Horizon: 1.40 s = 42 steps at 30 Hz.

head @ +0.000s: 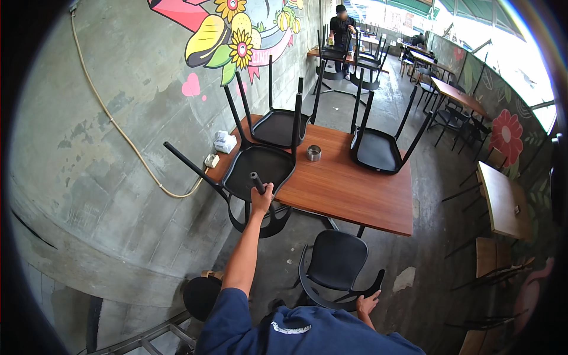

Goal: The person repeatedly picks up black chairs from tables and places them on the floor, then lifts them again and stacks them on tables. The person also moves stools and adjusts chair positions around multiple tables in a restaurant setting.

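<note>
My left hand grips one leg of a black chair that lies upside down on the near left of a brown wooden table. At the lower right, my right hand is closed round the armrest of a black chair standing upright on the floor by the table's near edge. Two more black chairs rest upturned on the tabletop, one at the back left and one at the right. Between them sits a round metal ashtray.
A tissue pack and a power socket are near the painted concrete wall. A black stool and a metal ladder stand lower left. Farther back, a person stands behind upturned chairs. More tables line the right.
</note>
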Tool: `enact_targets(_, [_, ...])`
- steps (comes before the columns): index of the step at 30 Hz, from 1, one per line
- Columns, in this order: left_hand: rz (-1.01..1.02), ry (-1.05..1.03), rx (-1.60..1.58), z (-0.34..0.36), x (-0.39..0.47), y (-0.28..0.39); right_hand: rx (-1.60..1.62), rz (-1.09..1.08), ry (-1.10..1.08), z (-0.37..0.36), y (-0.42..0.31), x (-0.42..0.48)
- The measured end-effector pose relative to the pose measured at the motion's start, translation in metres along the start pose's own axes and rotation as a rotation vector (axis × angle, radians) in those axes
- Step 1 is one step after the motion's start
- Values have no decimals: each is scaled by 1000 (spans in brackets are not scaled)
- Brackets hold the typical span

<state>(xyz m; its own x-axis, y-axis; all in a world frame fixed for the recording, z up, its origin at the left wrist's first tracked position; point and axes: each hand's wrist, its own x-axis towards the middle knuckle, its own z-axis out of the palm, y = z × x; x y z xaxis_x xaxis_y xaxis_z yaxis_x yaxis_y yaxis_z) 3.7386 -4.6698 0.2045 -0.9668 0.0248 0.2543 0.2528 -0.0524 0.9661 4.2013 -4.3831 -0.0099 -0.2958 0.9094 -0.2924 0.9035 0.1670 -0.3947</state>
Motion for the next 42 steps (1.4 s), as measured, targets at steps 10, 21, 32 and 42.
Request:
enact_targets(10, [-22,84,131,-7,-56,24,-32,-420,80,15,-72,-18])
enact_targets(21, [-66,62,-199,-21,-123,77,159,-750,-348,53,-150,-59])
enact_targets(32, [-38,-131,-269,-41,-163,122,232,-1008,-455,68,-205,-108])
enact_targets(42, [172,-286,53,-34,-197,187,225,-1633,-201,-6,-304,-183])
